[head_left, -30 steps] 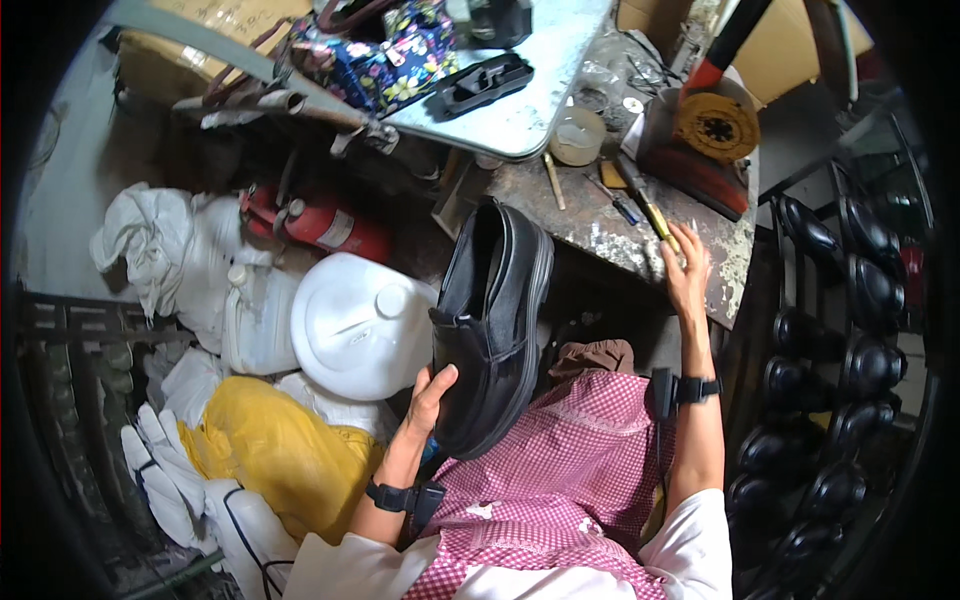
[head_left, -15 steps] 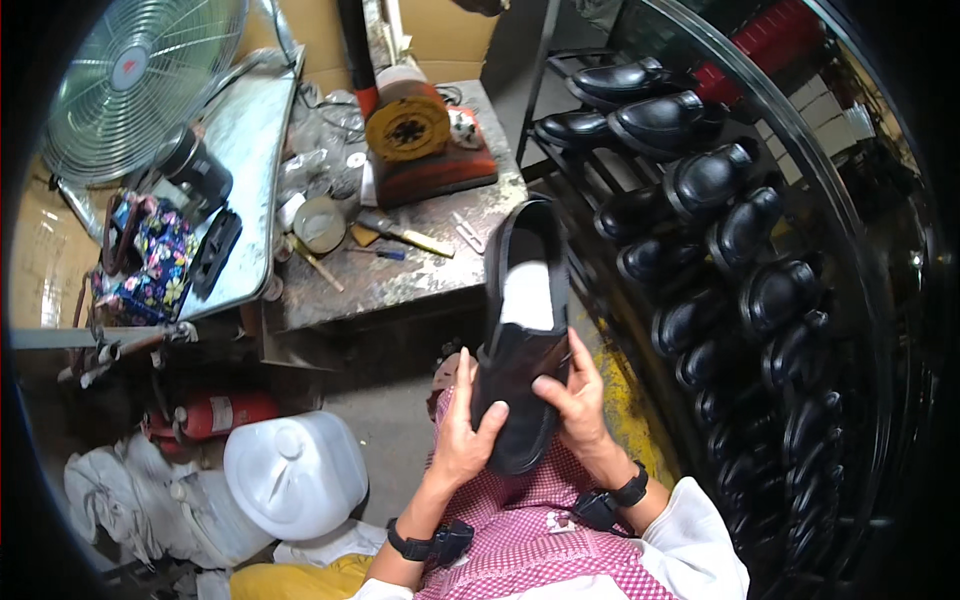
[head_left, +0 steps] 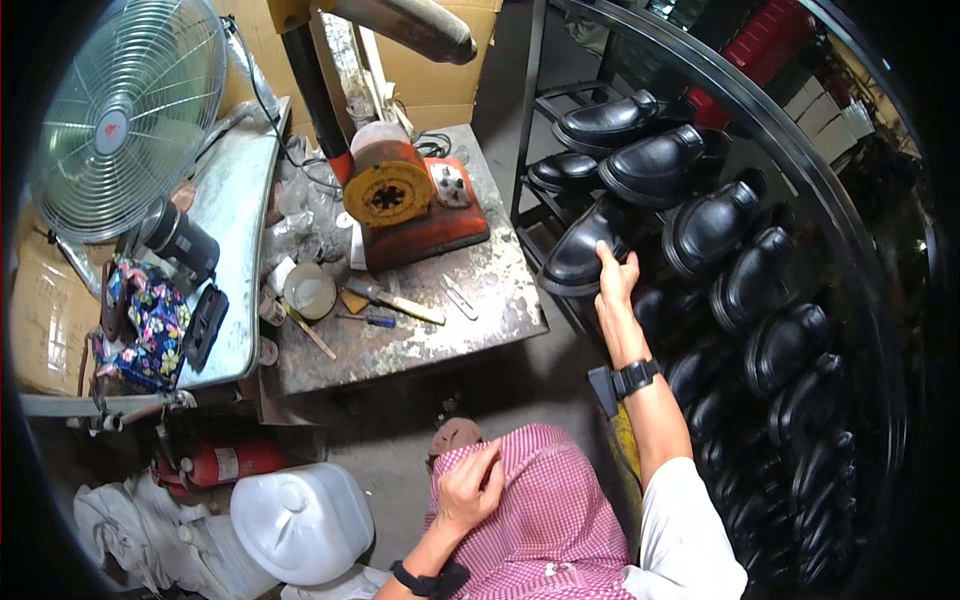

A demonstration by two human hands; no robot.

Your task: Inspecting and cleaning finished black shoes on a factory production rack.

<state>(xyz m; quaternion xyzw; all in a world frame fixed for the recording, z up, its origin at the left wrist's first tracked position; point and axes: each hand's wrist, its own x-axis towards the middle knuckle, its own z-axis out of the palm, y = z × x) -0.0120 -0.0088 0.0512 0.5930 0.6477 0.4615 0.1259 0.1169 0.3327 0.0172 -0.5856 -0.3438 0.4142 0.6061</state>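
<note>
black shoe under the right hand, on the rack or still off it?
On the rack. The black shoe lies on its shelf beside other shoes, with the right hand resting on its heel end.

Shoe moved from both hands to the rack

Half a second ago both hands held the black shoe [head_left: 582,252] upright over the lap. Now the right hand [head_left: 614,280] alone presses it onto the rack [head_left: 528,130], while the left hand [head_left: 468,490] has dropped to the pink checked apron [head_left: 550,510].

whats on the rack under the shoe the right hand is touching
The right hand rests on a black shoe on the metal rack. Below it more black shoes fill the lower rows. The shelf right under that shoe is hidden by the shoe and hand.
</note>
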